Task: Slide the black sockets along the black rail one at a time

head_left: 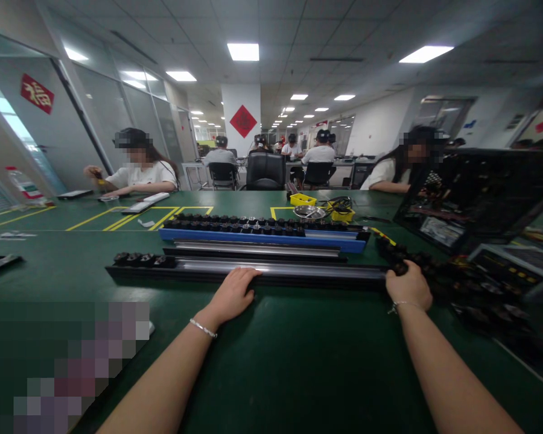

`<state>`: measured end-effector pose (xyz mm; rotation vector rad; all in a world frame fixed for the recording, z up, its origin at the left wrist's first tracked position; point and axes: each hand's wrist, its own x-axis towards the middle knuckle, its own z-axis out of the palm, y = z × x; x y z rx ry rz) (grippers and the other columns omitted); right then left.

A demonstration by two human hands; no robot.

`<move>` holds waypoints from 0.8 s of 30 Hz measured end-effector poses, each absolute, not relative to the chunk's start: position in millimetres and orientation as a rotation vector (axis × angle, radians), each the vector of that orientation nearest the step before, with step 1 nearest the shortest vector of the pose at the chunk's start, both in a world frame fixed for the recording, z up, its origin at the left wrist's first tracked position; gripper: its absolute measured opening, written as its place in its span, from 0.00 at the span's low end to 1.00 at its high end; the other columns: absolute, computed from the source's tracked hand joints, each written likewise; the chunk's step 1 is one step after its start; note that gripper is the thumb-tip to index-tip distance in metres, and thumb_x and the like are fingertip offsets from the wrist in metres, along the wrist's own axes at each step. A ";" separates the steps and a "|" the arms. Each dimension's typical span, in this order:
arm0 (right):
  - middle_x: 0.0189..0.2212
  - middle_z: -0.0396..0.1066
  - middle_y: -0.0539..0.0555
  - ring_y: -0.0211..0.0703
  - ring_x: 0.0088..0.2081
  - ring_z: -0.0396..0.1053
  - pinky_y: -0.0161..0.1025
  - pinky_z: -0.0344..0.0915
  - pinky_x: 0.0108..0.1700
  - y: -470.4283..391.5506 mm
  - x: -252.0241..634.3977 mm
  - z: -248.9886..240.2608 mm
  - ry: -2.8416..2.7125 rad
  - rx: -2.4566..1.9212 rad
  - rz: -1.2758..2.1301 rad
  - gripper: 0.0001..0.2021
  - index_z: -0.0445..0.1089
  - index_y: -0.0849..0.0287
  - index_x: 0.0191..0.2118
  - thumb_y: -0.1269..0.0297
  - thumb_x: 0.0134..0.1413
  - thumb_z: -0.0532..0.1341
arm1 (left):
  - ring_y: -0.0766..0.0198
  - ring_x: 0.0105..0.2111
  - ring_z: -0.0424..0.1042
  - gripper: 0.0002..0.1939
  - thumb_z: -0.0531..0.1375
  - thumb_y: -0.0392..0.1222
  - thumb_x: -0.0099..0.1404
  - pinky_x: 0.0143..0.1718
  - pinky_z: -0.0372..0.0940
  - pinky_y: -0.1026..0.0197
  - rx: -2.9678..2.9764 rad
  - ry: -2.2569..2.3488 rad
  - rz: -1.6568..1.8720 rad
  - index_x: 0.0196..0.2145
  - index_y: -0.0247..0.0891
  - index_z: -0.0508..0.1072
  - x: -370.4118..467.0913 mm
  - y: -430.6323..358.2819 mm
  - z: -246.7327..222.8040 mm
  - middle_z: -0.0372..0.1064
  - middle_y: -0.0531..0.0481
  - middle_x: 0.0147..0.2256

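Observation:
A long black rail (pixel 317 272) lies across the green table, with several small black parts (pixel 140 260) in its left end. My left hand (pixel 236 292) rests on the rail's near edge left of its middle, fingers together over it. At the rail's right end is my right hand (pixel 409 286), its fingers curled round a small black part that is mostly hidden. Behind this rail lies a shorter dark rail (pixel 257 249), and beyond that a blue tray (pixel 262 239) filled with rows of black parts.
Piled black parts (pixel 475 286) lie at the right, beside an open black case (pixel 484 193) and a boxy metal unit (pixel 520 265). Yellow trays (pixel 303 199) and a round metal dish (pixel 309 212) stand farther back. A pixelated object is at lower left. People sit across the table.

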<state>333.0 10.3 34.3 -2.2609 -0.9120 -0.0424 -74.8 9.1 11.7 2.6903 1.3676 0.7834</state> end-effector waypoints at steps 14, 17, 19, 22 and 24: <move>0.50 0.66 0.64 0.58 0.50 0.65 0.53 0.64 0.47 9.9 334.2 31.6 -0.919 -2.246 -0.087 0.26 0.62 0.60 0.55 0.58 0.50 0.54 | 0.56 0.53 0.62 0.26 0.55 0.31 0.55 0.58 0.54 0.47 2.678 1.364 0.784 0.53 0.40 0.62 -74.9 9.4 12.1 0.66 0.46 0.51; 0.50 0.65 0.63 0.57 0.49 0.65 0.53 0.64 0.47 10.6 335.7 29.5 -0.922 -2.233 -0.113 0.25 0.63 0.60 0.55 0.58 0.50 0.54 | 0.56 0.54 0.61 0.26 0.55 0.31 0.55 0.59 0.53 0.46 2.675 1.364 0.783 0.53 0.41 0.62 -75.3 9.6 11.3 0.65 0.46 0.52; 0.50 0.65 0.63 0.57 0.48 0.65 0.53 0.63 0.47 10.9 337.4 28.8 -0.910 -2.234 -0.112 0.26 0.63 0.60 0.54 0.57 0.49 0.54 | 0.56 0.54 0.61 0.26 0.55 0.32 0.56 0.59 0.52 0.46 2.674 1.364 0.783 0.53 0.41 0.62 -75.5 9.5 11.3 0.65 0.46 0.52; 0.48 0.67 0.65 0.59 0.48 0.66 0.54 0.63 0.47 10.8 339.4 29.2 -0.861 -2.254 -0.076 0.26 0.64 0.60 0.54 0.56 0.49 0.54 | 0.57 0.54 0.61 0.26 0.55 0.32 0.56 0.59 0.52 0.47 2.673 1.364 0.776 0.53 0.40 0.62 -75.1 9.0 12.2 0.65 0.46 0.52; 0.47 0.68 0.65 0.59 0.48 0.66 0.54 0.63 0.47 10.5 340.0 30.3 -0.844 -2.269 -0.064 0.26 0.64 0.60 0.54 0.56 0.50 0.54 | 0.56 0.53 0.62 0.26 0.55 0.31 0.55 0.58 0.54 0.47 2.674 1.368 0.773 0.53 0.40 0.62 -74.6 8.6 13.2 0.66 0.46 0.51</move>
